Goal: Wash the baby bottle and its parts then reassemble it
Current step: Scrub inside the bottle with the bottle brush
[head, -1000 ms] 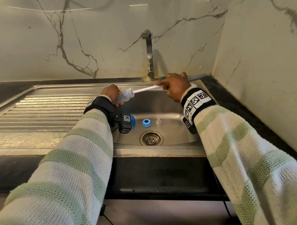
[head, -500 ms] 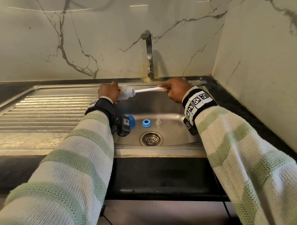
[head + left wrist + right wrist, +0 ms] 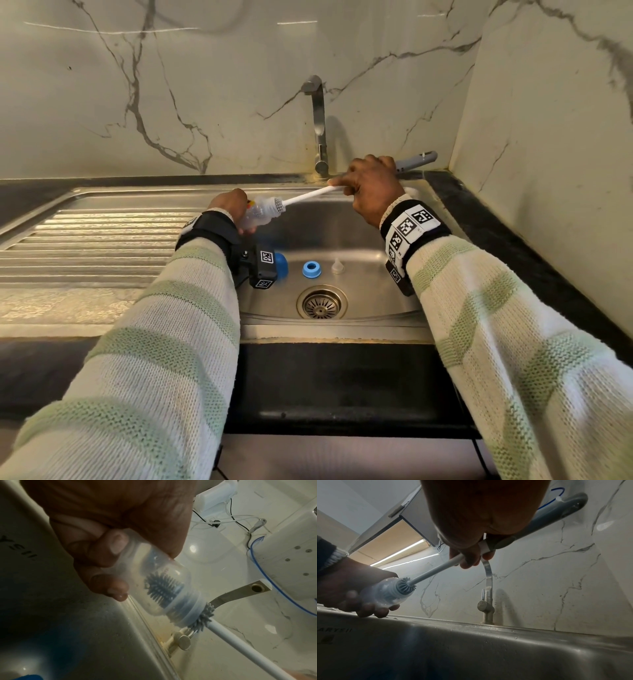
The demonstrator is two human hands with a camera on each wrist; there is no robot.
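Observation:
My left hand (image 3: 227, 205) (image 3: 106, 543) (image 3: 351, 588) grips the clear baby bottle (image 3: 260, 214) (image 3: 164, 588) (image 3: 385, 595), held on its side over the sink with its mouth toward the right. My right hand (image 3: 371, 186) (image 3: 471, 555) grips the white-and-grey bottle brush (image 3: 308, 197) (image 3: 231, 638) (image 3: 433, 572) by its handle. The grey bristle head sits mostly inside the bottle, with a few bristles at the mouth. On the basin floor lie a blue cap (image 3: 281, 266), a blue screw ring (image 3: 311, 269) and a clear teat (image 3: 337, 265).
The steel sink (image 3: 342, 329) has a drain (image 3: 322, 303) at the front middle and a ribbed drainboard (image 3: 102, 240) on the left. A tap (image 3: 318, 123) stands at the back against the marble wall. A dark counter edge runs along the right.
The right hand has drawn the brush back to the right and tilted its handle upward, after pushing it deeper half a second ago. The left hand keeps the bottle in nearly the same place.

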